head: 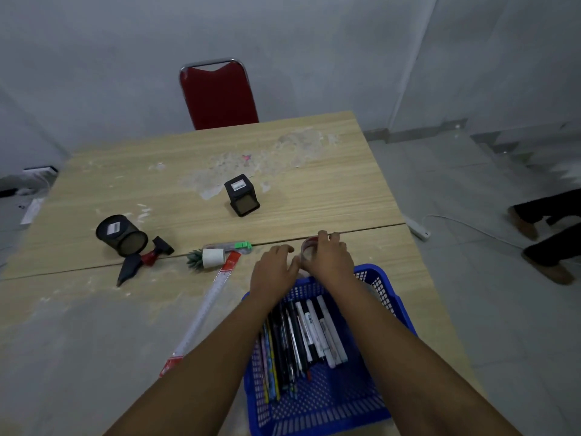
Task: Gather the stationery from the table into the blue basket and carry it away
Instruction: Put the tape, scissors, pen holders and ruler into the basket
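Observation:
The blue basket (390,297) stands on the table's near right part, holding several pens and markers (308,335). Just beyond its far rim my right hand (330,256) grips a roll of clear tape (307,248). My left hand (275,269) lies beside it with its fingers relaxed, touching the roll's left side. Left of the hands lie a long ruler (207,309), a green-tipped cutter (232,246) and a small white pot with a green plant (209,258). Further left lie a tipped round black holder (121,236) and a black and red tool (144,258). A square black holder (241,195) stands mid-table.
The wooden table (314,190) has worn pale patches at the back. A red chair (217,96) stands behind its far edge. At the right, a person's legs (547,237) and a white power strip (419,231) are on the floor.

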